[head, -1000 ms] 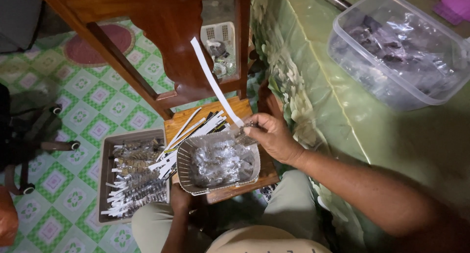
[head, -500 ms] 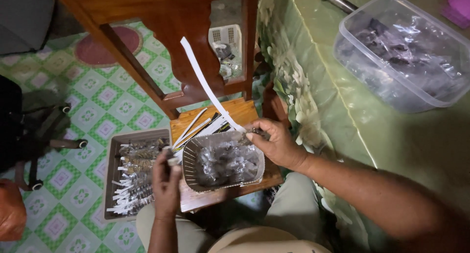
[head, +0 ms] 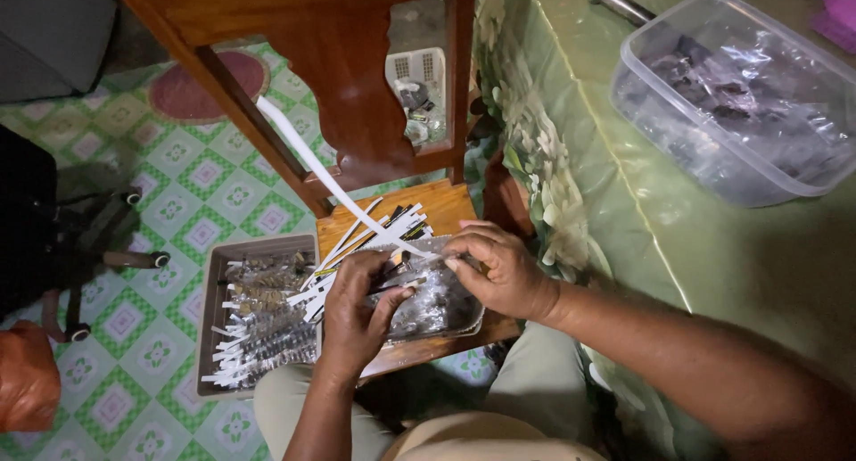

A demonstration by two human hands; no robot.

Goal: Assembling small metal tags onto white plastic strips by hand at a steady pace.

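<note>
My right hand [head: 501, 270] pinches the near end of a long white strip [head: 312, 161] that rises up and to the left across the chair back. My left hand [head: 357, 304] grips a small dark piece at the same spot, fingertips meeting those of the right. Both hands hover over a clear plastic tub [head: 446, 311] of small clear-wrapped dark items, which rests on a wooden chair seat [head: 441, 203]. More white strips [head: 379, 226] fan out on the seat behind the hands.
A grey tray [head: 214, 287] with rows of wrapped pieces sits on my left thigh. On the right stands a table with a green floral cloth [head: 580, 149] and a large clear container [head: 740, 104]. An orange bag [head: 27, 376] and a wheeled stand [head: 116, 238] sit on the tiled floor.
My left hand has come up from under the tub's left edge to meet the right hand at the strip's end. The strip leans further to the left.
</note>
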